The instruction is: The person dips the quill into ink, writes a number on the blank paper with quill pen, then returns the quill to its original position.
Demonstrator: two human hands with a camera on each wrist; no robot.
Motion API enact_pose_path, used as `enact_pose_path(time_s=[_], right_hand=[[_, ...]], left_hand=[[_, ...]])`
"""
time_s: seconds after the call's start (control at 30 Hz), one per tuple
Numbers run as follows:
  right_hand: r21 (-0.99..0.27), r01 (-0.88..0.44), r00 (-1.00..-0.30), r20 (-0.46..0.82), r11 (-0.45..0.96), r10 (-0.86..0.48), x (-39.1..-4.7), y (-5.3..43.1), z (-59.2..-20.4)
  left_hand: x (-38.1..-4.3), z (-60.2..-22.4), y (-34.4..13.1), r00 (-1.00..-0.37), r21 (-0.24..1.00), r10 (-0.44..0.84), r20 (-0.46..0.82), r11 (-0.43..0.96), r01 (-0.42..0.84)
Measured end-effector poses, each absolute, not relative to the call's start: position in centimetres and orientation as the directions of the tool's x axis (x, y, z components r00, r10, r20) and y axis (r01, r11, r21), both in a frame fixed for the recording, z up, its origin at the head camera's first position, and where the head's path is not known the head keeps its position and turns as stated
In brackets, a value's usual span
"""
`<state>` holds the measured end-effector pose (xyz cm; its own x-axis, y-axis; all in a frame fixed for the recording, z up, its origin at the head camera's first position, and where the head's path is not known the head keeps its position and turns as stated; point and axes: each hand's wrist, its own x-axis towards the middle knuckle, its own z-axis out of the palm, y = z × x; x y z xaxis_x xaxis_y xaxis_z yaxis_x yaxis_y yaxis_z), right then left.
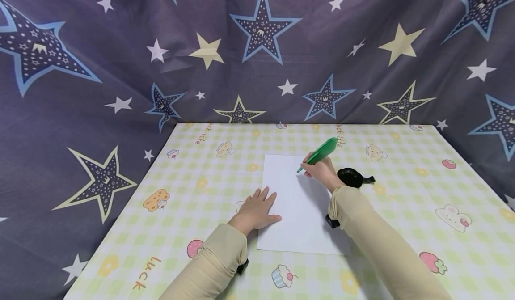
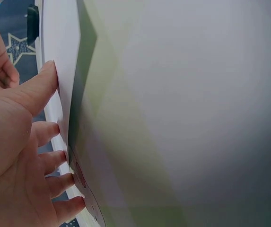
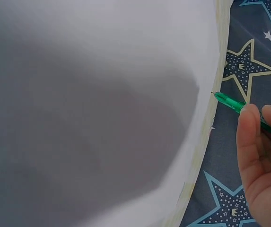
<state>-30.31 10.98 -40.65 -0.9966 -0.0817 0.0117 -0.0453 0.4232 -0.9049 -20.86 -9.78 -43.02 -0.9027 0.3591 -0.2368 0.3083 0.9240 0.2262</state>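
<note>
A blank white sheet of paper (image 1: 289, 210) lies on the checked tablecloth. My left hand (image 1: 256, 209) rests flat with fingers spread over the paper's left edge; in the left wrist view the fingertips (image 2: 65, 158) press along that edge. My right hand (image 1: 319, 171) pinches a green pen (image 1: 323, 150) with a broad, feather-shaped upper end, slanting up to the right. Its fine point is close over the upper part of the sheet. In the right wrist view, thumb and fingers hold the pen's green barrel (image 3: 230, 101) near its tip. No marks show on the paper.
The tablecloth (image 1: 402, 210) has green checks and printed cartoon figures. A black round piece with a short strap (image 1: 351, 177) shows at my right wrist, and another black piece (image 1: 332, 221) shows under that sleeve. A dark star-patterned curtain (image 1: 257, 81) hangs behind the table.
</note>
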Motion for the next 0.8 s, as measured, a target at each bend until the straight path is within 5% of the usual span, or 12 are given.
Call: enact_pose_path(time_s=[0.8], right_hand=[[-0.921, -0.057, -0.997, 0.032, 0.387, -0.069, -30.53, 10.88, -41.29]], left_hand=[[-20.8, -43.01, -9.84, -0.901, 0.222, 0.363, -0.238, 0.923, 0.314]])
